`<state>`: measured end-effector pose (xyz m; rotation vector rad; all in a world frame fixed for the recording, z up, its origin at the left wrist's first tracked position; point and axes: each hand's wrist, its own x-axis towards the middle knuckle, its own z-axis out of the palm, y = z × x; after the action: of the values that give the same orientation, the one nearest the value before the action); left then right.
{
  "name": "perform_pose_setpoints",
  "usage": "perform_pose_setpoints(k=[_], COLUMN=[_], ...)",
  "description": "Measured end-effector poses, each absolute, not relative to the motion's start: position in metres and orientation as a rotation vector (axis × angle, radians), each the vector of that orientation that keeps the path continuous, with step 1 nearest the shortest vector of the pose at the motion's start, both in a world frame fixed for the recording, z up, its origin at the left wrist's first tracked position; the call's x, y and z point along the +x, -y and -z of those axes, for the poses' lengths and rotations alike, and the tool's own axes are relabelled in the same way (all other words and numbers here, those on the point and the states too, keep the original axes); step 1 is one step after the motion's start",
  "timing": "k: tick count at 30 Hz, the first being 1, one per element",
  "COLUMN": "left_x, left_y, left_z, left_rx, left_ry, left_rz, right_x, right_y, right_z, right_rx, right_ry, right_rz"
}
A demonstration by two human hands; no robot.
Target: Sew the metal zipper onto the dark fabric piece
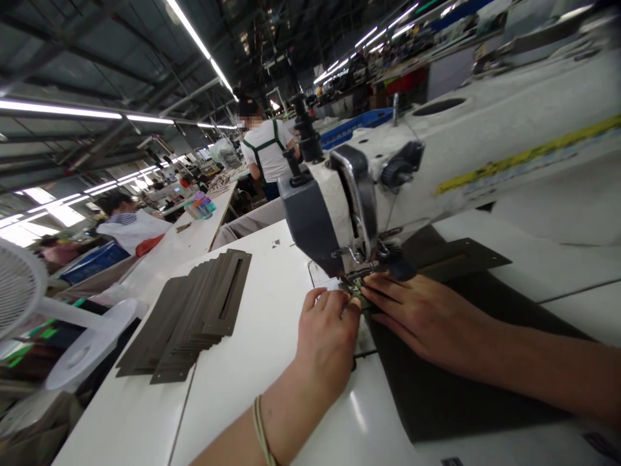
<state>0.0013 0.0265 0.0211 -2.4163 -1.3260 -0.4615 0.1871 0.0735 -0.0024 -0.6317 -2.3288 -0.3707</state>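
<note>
My left hand (327,330) rests on the white table with its fingers curled, pinching the edge of a dark olive fabric piece (436,382) just in front of the presser foot (356,278). My right hand (422,314) lies flat on the same fabric, fingers stretched toward the needle area. The fabric runs from under the sewing machine head (330,213) back toward me along the right. What exactly sits under the foot is hidden by my fingertips.
A fanned stack of dark slotted fabric pieces (194,314) lies on the table (257,362) to the left. A white fan (24,285) stands at the far left edge. Other people work at benches behind, one in a white shirt (266,152).
</note>
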Motion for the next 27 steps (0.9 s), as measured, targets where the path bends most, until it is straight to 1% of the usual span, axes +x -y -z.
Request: perform_pose_setpoints(k=[6, 10, 16, 22, 27], left_x=[0.003, 0.001, -0.003, -0.004, -0.004], left_y=[-0.031, -0.037, -0.043, -0.045, -0.046], left_z=[-0.021, -0.017, -0.011, -0.010, -0.004], left_rx=[-2.430, -2.427, -2.442, -2.444, -2.401], left_ry=[1.301, 1.340, 1.312, 1.350, 1.319], left_rz=[0.471, 0.426, 0.486, 0.465, 0.533], right_x=[0.189, 0.188, 0.188, 0.187, 0.185], right_y=[-0.077, -0.086, -0.093, -0.095, -0.093], right_z=[0.003, 0.013, 0.021, 0.023, 0.024], right_rx=[-0.639, -0.672, -0.672, -0.652, -0.656], right_ry=[2.350, 2.382, 2.391, 2.378, 2.303], right_rz=[0.341, 0.256, 0.139, 0.129, 0.143])
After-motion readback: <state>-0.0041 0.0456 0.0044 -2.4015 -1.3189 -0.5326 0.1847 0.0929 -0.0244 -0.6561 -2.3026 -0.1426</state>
